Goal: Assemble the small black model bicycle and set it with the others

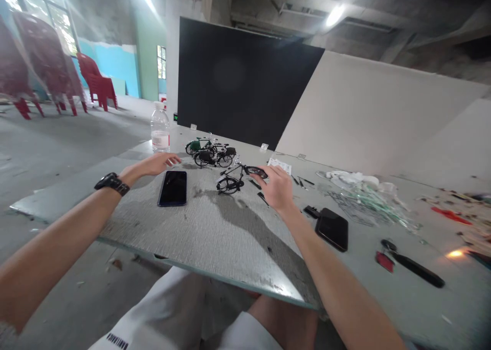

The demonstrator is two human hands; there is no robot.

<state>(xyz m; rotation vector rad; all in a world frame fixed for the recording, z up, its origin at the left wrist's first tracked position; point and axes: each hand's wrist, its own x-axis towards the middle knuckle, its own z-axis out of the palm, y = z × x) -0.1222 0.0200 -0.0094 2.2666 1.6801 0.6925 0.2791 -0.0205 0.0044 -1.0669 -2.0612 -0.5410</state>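
My left hand (156,163), a black watch on its wrist, is stretched flat over the grey table (215,237), fingers open, just above a black phone (173,188). My right hand (278,187) hovers with fingers spread beside a small black model bicycle (235,178), its fingertips close to or touching the bike's rear end. Two more model bicycles, one green (199,145) and one black (215,157), stand behind. Neither hand holds anything.
A water bottle (160,128) stands at the table's far left. A second black phone (332,228), plastic bags with part frames (364,201), a black-handled tool (412,265) and red bits lie to the right. Red chairs (95,81) stand on the floor at left.
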